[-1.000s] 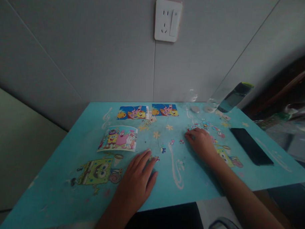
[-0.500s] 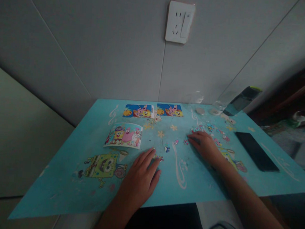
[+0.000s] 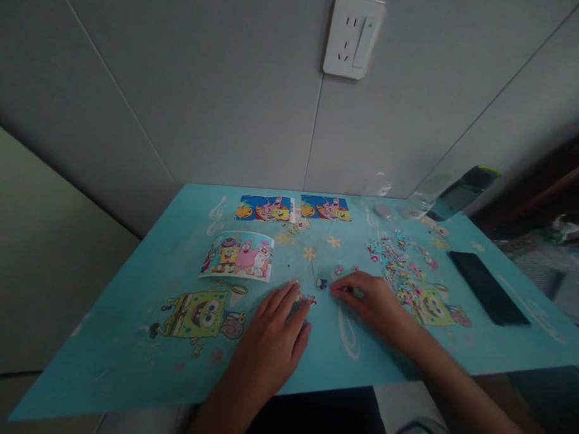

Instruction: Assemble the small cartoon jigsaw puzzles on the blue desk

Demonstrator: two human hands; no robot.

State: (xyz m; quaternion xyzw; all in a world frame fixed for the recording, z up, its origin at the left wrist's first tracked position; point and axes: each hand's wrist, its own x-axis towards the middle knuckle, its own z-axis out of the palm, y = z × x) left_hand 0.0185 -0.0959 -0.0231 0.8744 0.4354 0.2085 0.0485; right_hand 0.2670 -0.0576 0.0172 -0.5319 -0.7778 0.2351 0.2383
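My left hand [image 3: 273,333] lies flat on the turquoise cartoon table cover [image 3: 124,325], fingers stretched out, fingertips touching a few joined puzzle pieces [image 3: 307,299]. My right hand [image 3: 369,303] rests palm down just right of it, fingers curled toward a small dark piece [image 3: 322,283]; whether it pinches a piece is unclear. A pile of loose puzzle pieces [image 3: 402,265] lies to the right of that hand. A curled cartoon picture card [image 3: 238,256] sits ahead of my left hand.
Two cartoon picture cards [image 3: 265,208] [image 3: 325,207] lie at the table's far edge by the grey wall. A black phone [image 3: 486,287] lies at the right. A dark bottle with a green cap [image 3: 461,188] leans at the back right. A wall socket [image 3: 353,35] is above.
My right hand has slid left from the pile of loose pieces toward my left hand, uncovering the pile. My left hand has stayed put. The view has shifted slightly.
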